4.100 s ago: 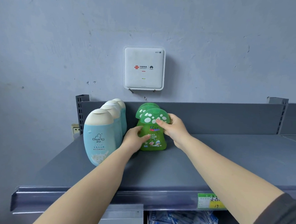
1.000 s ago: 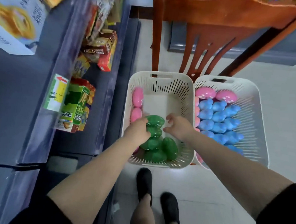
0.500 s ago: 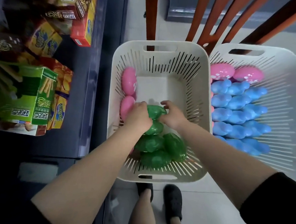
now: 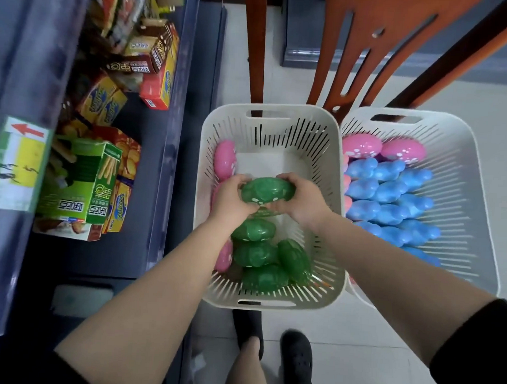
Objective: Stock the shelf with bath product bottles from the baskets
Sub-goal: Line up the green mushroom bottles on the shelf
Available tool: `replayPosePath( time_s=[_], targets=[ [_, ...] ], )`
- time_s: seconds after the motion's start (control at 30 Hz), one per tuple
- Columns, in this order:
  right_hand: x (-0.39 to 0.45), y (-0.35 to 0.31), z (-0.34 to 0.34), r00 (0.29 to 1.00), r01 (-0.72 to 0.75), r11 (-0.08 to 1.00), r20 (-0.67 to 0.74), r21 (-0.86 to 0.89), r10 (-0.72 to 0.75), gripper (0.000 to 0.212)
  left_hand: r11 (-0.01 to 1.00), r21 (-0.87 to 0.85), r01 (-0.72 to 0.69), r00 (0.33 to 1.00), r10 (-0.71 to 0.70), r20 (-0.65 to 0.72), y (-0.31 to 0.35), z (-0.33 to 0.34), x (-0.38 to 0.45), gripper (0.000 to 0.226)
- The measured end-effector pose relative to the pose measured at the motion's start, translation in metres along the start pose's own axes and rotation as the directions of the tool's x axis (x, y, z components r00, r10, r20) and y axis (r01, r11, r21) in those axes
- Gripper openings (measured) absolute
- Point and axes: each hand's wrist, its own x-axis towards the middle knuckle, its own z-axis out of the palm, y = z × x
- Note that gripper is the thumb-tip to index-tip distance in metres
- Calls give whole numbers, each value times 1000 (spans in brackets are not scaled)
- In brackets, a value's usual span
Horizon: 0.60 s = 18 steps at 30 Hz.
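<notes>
Head view: 2 black shoes (image 4: 296, 361) stand at 6 o'clock. Beyond them, over the left basket (image 4: 265, 302), the left hand (image 4: 231, 199) and right hand (image 4: 303, 201) curl their fingers round a green bottle (image 4: 267, 190) from 9 and 3 o'clock. Blue bottles (image 4: 390, 196) fill the right basket (image 4: 465, 161).

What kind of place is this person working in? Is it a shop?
Most likely a small shop. Dark shelving holds boxed snacks with a price tag on its edge, and two white baskets of bath bottles sit on the tiled floor, beside a wooden chair.
</notes>
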Motion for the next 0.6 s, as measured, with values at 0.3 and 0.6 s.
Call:
replayPosePath(
  time_s=[0.3,0.6],
  targets=[
    [-88,-102,-81,974,207,961,-131,182,-185,49,946,-128,-298,955,295,-42,108,-71,-83,53],
    [-203,-215,-156,910,397,875,-245,279,-335,33,858,-117,-500,864,486,-131,212,-138,-196,42]
  ],
)
